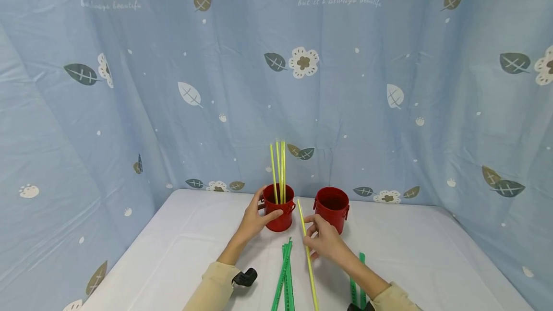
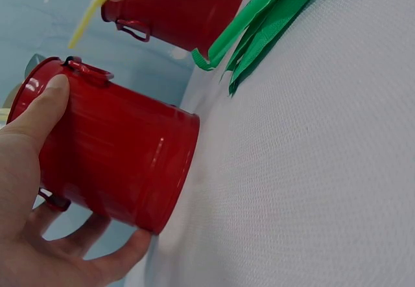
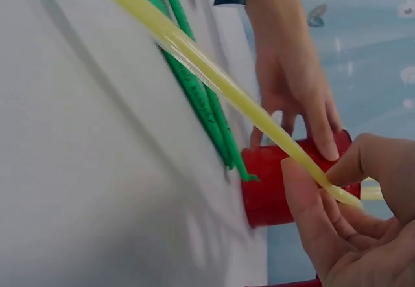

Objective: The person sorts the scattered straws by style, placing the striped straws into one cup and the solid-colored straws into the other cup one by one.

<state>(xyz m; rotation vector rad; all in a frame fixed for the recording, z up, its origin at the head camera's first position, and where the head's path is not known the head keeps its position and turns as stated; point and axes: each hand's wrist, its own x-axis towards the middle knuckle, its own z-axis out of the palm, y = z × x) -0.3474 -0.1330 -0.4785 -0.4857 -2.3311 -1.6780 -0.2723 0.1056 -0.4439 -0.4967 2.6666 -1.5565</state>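
My left hand (image 1: pixel 250 221) grips a small red bucket (image 1: pixel 278 223) from its left side, thumb across the front near the rim in the left wrist view. Several thin yellow straws (image 1: pixel 278 172) stand upright in that bucket, their lower ends hidden inside. Between thumb and fingers, my right hand (image 1: pixel 327 243) pinches another long yellow straw (image 3: pixel 214 76) close to its upper end. This straw slants down toward the front, just right of the held bucket in the head view.
A second red bucket (image 1: pixel 332 212) stands at the right, partly behind my right hand. Several flat green printed strips (image 1: pixel 285 277) lie on the white table (image 1: pixel 181 253) in front of the buckets. More green strips (image 1: pixel 362 257) show beneath my right forearm. A patterned blue curtain (image 1: pixel 242 109) hangs behind.
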